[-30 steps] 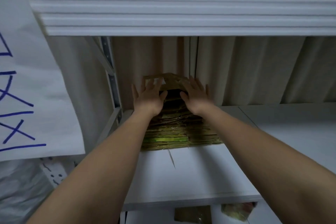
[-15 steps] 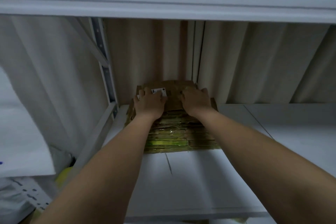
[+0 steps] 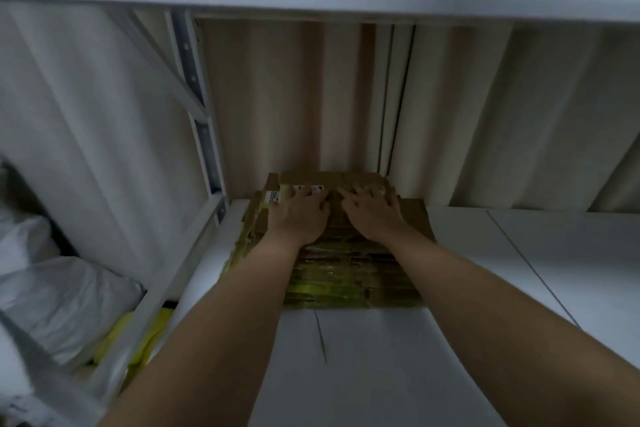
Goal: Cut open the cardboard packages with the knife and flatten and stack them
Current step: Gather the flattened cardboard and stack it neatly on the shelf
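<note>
Both hands, left (image 3: 298, 217) and right (image 3: 372, 213), press flat, fingers spread, on the cardboard stack (image 3: 346, 274) at the back of a white shelf (image 3: 381, 357), against the curtain (image 3: 277, 97). White bags (image 3: 62, 298) lie left, past the upright (image 3: 204, 135).

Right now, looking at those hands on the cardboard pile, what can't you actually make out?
- White labels on the top cardboard piece: print too small and blurred to read, head view.
- Cardboard under the left hand and right hand: covered by the palms.
- How many sheets are in the cardboard stack: edges blur together.
- A knife: none in view.
- White bags at the left: cut off by the frame edge.
</note>
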